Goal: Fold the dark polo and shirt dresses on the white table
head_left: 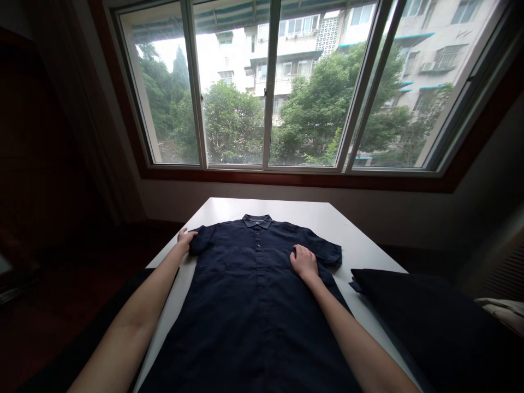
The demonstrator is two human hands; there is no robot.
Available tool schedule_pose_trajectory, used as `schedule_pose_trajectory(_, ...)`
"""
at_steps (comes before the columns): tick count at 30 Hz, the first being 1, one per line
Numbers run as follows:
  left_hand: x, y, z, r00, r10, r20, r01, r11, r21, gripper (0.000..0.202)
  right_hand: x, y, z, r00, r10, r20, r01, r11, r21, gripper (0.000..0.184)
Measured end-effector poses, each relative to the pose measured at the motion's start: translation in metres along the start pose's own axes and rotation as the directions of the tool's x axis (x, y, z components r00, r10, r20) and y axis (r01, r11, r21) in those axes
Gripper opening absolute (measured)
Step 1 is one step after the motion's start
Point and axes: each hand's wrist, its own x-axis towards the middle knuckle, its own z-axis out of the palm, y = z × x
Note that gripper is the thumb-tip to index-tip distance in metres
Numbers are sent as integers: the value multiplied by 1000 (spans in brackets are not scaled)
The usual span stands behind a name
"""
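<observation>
A dark navy short-sleeved shirt (245, 284) lies front up and spread out on a white table (311, 213). Its collar (257, 221) points toward the window, and the button front runs down the middle. At the cuff of the sleeve on the left, my left hand (187, 238) pinches the edge of the fabric between thumb and fingers. My right hand (304, 261) rests on the shirt's chest, right of the buttons, its fingers slightly bent and lying on the cloth. The lower end of the shirt runs out of view at the bottom.
Dark folded fabric (426, 305) lies on the table's right side, with a pale cloth (501, 311) beyond it at the far right. More dark fabric (110, 311) is at the left edge, partly behind my left arm. A wide window (266, 109) faces me.
</observation>
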Motion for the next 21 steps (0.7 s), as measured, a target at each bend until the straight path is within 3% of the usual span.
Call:
schedule_pose_trajectory(4,-14,17,6,968,217,129,-218,976,-6,53,0,-1,-2,1000,-3,4,3,1000,-1,35)
schedule_pose_trajectory(9,-39,28,18,848,414,331,-445,895,19,48,-1,-2,-4,1000,-11,11,11,1000,-6,34)
schedule_pose_trajectory(11,-50,26,23,750,483,452,-558,829,41,55,-1,-2,-5,1000,-11,11,11,1000,-9,34)
schedule_pose_trajectory(14,-65,20,31,553,534,639,-747,658,96,65,-1,-3,-5,1000,-8,11,9,1000,-13,35)
schedule_pose_trajectory(15,-69,16,34,526,524,670,-779,614,131,67,-1,-3,-5,1000,-8,12,8,1000,-14,35)
schedule_pose_trajectory(16,-71,13,36,538,503,677,-784,593,182,66,-1,-2,-5,1000,-7,12,7,1000,-15,35)
schedule_pose_trajectory(19,-71,-1,42,662,377,648,-716,574,397,61,-1,-2,-4,1000,-7,13,8,1000,-18,35)
schedule_pose_trajectory(21,-69,-12,43,718,291,633,-664,559,497,56,-1,-2,-4,1000,-10,14,10,1000,-20,35)
